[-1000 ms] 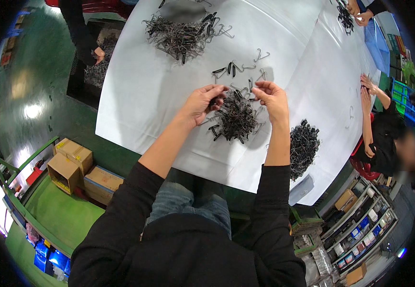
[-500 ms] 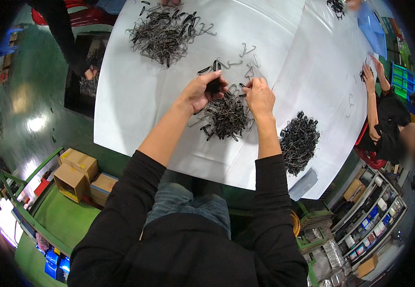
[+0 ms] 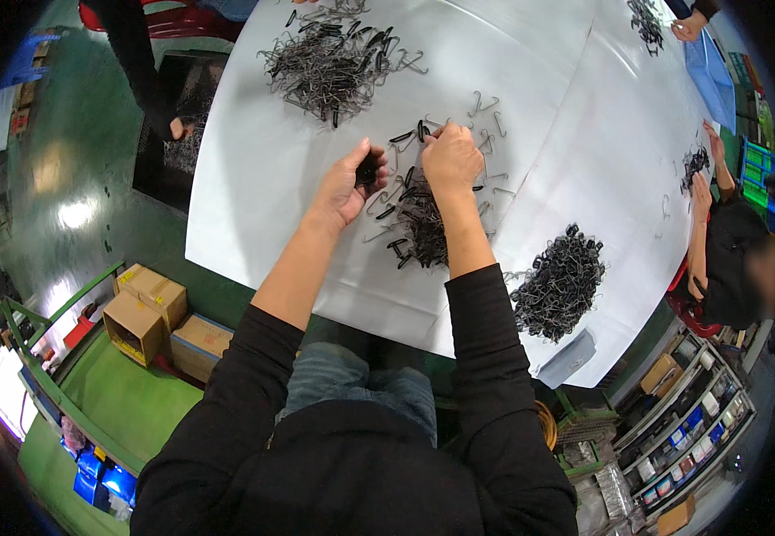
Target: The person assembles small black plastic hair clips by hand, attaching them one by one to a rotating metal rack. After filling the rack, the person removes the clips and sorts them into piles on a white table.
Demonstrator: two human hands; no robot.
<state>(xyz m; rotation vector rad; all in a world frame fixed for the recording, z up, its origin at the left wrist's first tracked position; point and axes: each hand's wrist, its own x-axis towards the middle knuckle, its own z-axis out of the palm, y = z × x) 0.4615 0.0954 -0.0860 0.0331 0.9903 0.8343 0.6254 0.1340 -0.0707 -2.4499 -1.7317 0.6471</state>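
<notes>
Your left hand (image 3: pixel 345 186) now cups a small black clip (image 3: pixel 367 169), lifted from the pile (image 3: pixel 423 223) at frame centre; your right hand (image 3: pixel 450 159) has shifted up, fingers pinched on a wire hook (image 3: pixel 429 131) on the worktop (image 3: pixel 262 179).

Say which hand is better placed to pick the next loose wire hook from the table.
Probably right. The right hand rests fingers-down among the loose wire hooks, while the left hand is cupped around a small black piece, so it is occupied.
</notes>
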